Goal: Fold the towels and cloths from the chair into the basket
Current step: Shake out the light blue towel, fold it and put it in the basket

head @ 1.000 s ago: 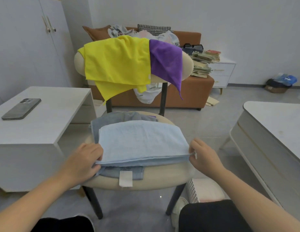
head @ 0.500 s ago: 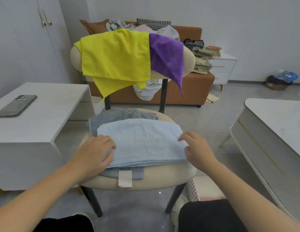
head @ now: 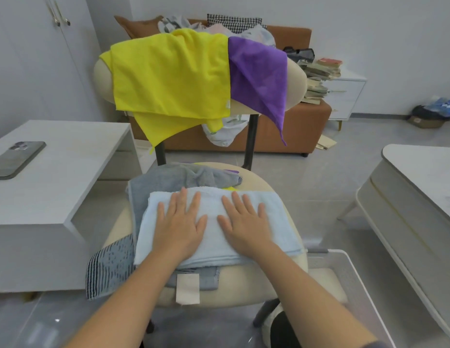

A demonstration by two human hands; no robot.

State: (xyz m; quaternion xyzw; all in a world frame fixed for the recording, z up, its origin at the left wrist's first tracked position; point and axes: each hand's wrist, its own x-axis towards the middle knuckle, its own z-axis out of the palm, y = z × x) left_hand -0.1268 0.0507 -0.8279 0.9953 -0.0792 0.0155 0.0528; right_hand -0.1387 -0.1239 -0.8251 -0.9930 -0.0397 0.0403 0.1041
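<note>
Chair seat (head: pixel 232 290): blue towel (head: pixel 213 205), long side-to-side

You have bright, even indoor light, no source in view. Shadows are faint, darkest under the seat of the cream padded chair (head: pixel 296 82). Low left of the chair, the glossy grey tile floor (head: pixel 47 322) shows small glare spots; right of it, the edge of the white rounded table (head: pixel 419 172) bows from lens distortion.

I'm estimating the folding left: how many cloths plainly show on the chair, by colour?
Yellow draped microfibre cloth: 1
Purple draped microfibre cloth: 1
Light blue terry towel: 1
Grey towel: 1
Blue patterned cloth: 1
Total: 5
Small coloured slivers uncounted.
</note>
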